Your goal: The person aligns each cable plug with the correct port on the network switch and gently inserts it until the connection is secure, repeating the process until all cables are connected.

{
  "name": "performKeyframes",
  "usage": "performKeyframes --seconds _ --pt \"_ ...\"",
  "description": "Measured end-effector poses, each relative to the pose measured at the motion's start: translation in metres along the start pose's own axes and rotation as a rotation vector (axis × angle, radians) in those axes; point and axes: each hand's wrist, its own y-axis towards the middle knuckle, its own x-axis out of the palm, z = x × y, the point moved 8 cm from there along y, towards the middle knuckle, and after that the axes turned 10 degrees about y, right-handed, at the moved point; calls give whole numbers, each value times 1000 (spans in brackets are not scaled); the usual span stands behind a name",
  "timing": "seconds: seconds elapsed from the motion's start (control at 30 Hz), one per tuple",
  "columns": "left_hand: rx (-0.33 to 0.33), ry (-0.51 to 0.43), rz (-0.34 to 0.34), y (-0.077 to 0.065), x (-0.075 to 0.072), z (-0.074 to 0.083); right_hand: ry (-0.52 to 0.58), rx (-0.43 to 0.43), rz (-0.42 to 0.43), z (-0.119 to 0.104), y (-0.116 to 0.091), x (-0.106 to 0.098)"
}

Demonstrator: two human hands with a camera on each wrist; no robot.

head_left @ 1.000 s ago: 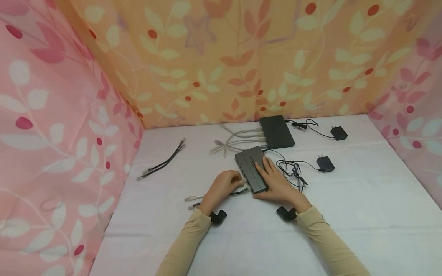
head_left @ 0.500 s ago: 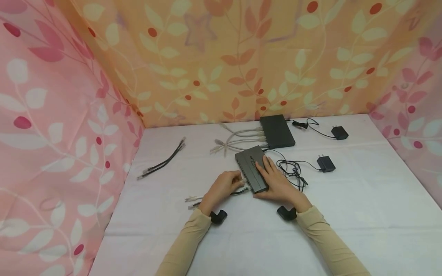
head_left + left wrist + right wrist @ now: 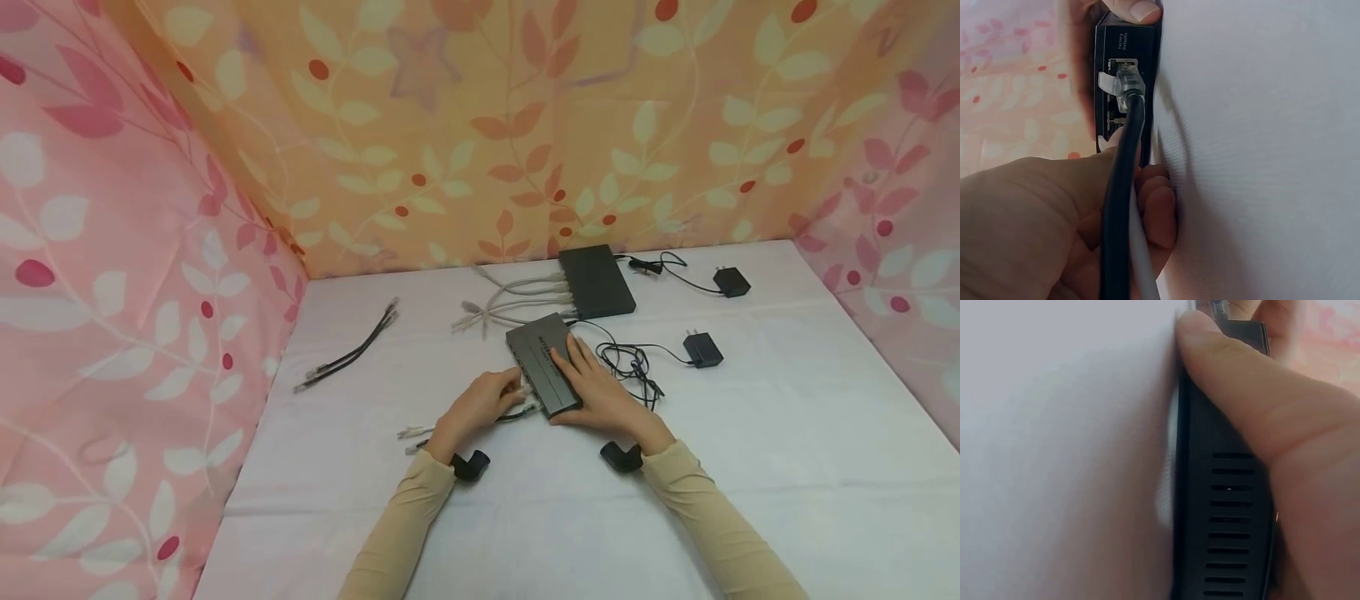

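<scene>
A grey network switch point(image 3: 531, 343) lies at an angle on the white-covered table. My right hand point(image 3: 600, 398) holds it, fingers spread over the top and thumb point(image 3: 1229, 362) along its near end. At the port side, my left hand point(image 3: 480, 405) pinches the end of a white network cable point(image 3: 1142, 265); its plug is mostly hidden by my fingers. A black network cable point(image 3: 1119, 206) runs across in front of that hand, its clear plug point(image 3: 1129, 84) seated in the port at the switch's near end. The cables' loose ends point(image 3: 412, 432) show left of my wrist.
Behind the switch stands a black box point(image 3: 597, 281) with several pale network cables point(image 3: 517, 302) plugged in. Two power adapters point(image 3: 702, 349) and a tangled black cord point(image 3: 628, 367) lie to the right. Short black cables point(image 3: 348, 354) rest at the left. Patterned cloth surrounds the table.
The head view has shifted slightly. Both hands and the switch stay in nearly the same places, with the left fingers still at the port.
</scene>
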Motion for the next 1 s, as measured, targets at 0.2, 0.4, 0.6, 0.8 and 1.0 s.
performKeyframes --seconds 0.2,0.4,0.6,0.8,1.0 --pt "8 12 -33 1 3 -3 5 -5 -8 0 0 1" --pt "30 22 -7 2 1 -4 5 -10 -1 2 1 2" --pt "8 8 37 4 4 -2 13 -12 4 1 0 0" --pt "-24 20 52 4 3 2 16 -15 18 -1 0 -3" --pt "-54 128 76 1 -3 4 21 -5 9 0 -1 -1"
